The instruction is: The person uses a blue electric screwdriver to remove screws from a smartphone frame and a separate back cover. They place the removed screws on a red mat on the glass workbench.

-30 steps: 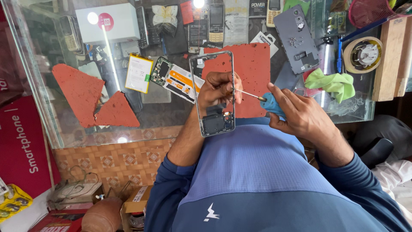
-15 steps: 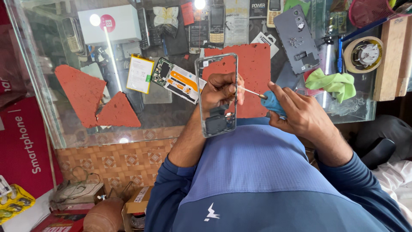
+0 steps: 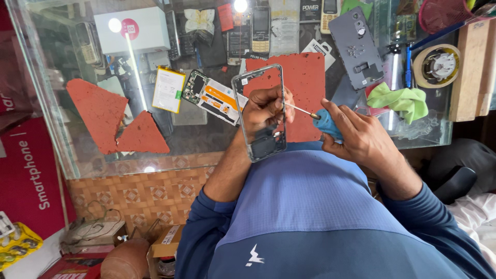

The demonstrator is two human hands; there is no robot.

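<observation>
Head view: left hand (image 3: 266, 111) fingers grip one phone frame (image 3: 259, 113); right hand (image 3: 361, 137) fingers grip one screwdriver (image 3: 320, 120).

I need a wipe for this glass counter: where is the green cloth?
In the head view, the green cloth lies at the counter's right side, between the grey phone back cover and the tape roll.

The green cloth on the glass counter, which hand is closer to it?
The right hand. It holds a blue-handled screwdriver just below and beside the green cloth. The left hand grips the phone frame, farther away across the red mat.
</observation>
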